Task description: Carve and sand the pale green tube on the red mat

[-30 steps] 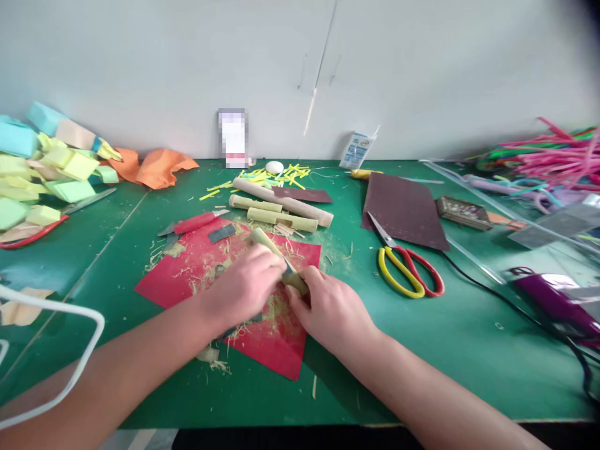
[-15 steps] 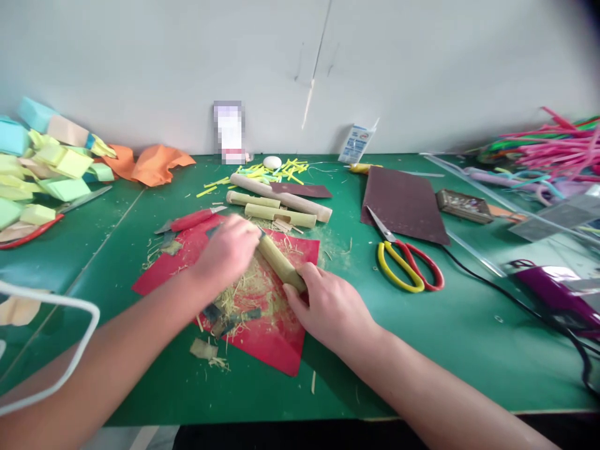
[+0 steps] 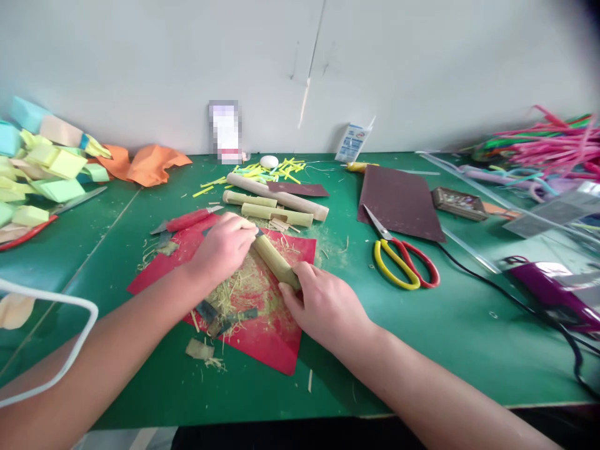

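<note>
My right hand (image 3: 323,297) is wrapped round the near end of a pale bamboo tube (image 3: 274,258), which slants up and to the left over a red sheet of paper (image 3: 279,344). At the tube's far end my left hand (image 3: 227,244) is closed, pinching a small dark piece of sandpaper (image 3: 259,232) against it; most of that piece is hidden by the fingers. Pale shavings and dust (image 3: 229,287) cover the sheet below, with dark scraps (image 3: 239,317) among them. A red-handled knife (image 3: 187,220) lies just beyond my left hand.
More bamboo tubes (image 3: 276,214) lie behind the sheet. To the right are scissors (image 3: 405,262), a brown sheet (image 3: 400,203), a small box (image 3: 459,204) and a purple corded device (image 3: 553,294). Folded paper pieces (image 3: 56,165) are heaped on the left. A white wire frame (image 3: 89,312) crosses the left forearm.
My left hand, blurred by motion earlier, now shows sharply at the same end of the bamboo tube. My right hand keeps its hold. The whole view has shifted slightly.
</note>
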### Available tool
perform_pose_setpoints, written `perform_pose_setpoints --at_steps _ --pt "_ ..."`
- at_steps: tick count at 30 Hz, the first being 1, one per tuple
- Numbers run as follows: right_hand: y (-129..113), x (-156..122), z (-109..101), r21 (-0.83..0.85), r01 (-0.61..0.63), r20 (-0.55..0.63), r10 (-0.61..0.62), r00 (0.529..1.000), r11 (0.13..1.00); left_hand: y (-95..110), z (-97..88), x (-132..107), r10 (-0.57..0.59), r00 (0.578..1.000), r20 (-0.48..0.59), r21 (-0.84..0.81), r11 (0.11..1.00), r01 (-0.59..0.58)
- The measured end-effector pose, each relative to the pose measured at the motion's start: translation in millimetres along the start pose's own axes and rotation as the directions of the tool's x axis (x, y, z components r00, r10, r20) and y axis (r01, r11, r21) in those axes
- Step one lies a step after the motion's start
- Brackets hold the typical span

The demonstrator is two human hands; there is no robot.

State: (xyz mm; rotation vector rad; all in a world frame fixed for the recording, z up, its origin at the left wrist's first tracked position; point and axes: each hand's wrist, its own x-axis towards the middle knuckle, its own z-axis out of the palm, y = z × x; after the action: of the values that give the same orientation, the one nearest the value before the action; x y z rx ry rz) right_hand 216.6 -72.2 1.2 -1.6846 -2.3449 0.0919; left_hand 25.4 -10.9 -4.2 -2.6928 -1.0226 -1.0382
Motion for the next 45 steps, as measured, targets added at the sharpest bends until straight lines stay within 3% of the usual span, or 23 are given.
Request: perform_pose_setpoints --at_steps 4,8,12,17,22,25,30,34,38,42,45 --pt "0 0 0 0.013 0.006 0.011 -0.006 1.000 1.000 1 3.1 -1 0.112 0.985 0.135 -0.123 0.988 -0.095" --pt "0 1 1 0.008 -0.006 0.011 0.006 1.000 1.000 -3 3.2 -1 0.001 1.000 -0.014 0.014 1.000 -0.001" --pt "-1 0 0 0.025 0.003 0.030 -0.004 1.000 1.000 2 -0.3 -4 0.110 0.985 0.134 -0.140 0.986 -0.091" --pt "-1 -1 -2 0.010 -0.017 0.034 0.017 0.999 1.000 -4 -1.8 -2 -0.020 1.000 0.005 0.001 1.000 0.020" --pt "0 0 -1 0.020 0.005 0.017 -0.005 1.000 1.000 -4 -0.3 -2 0.151 0.982 0.116 -0.096 0.985 -0.140" --pt "-1 0 -1 0.013 -0.006 0.013 0.006 1.000 1.000 -7 -0.7 -2 0.039 0.999 0.011 0.019 0.999 -0.040" --pt "-2 0 -3 0.020 -0.010 0.040 0.009 0.999 1.000 -6 -0.6 -2 0.151 0.979 0.137 -0.110 0.985 -0.137" --pt "-2 -1 -2 0.019 -0.022 0.035 0.021 0.999 1.000 -9 -0.6 -1 -0.001 1.000 0.015 0.008 1.000 0.001" --pt "-1 -1 -1 0.035 -0.003 0.027 0.002 1.000 0.999 -8 0.3 0 0.124 0.987 0.102 -0.152 0.982 -0.108" --pt "-1 -1 0 0.027 0.003 0.005 -0.003 1.000 1.000 -8 0.1 1 -0.025 1.000 -0.008 -0.001 1.000 0.025" --pt "-1 -1 0 0.027 0.007 0.020 -0.007 1.000 1.000 -6 0.1 1 0.053 0.994 0.099 -0.085 0.995 -0.045"
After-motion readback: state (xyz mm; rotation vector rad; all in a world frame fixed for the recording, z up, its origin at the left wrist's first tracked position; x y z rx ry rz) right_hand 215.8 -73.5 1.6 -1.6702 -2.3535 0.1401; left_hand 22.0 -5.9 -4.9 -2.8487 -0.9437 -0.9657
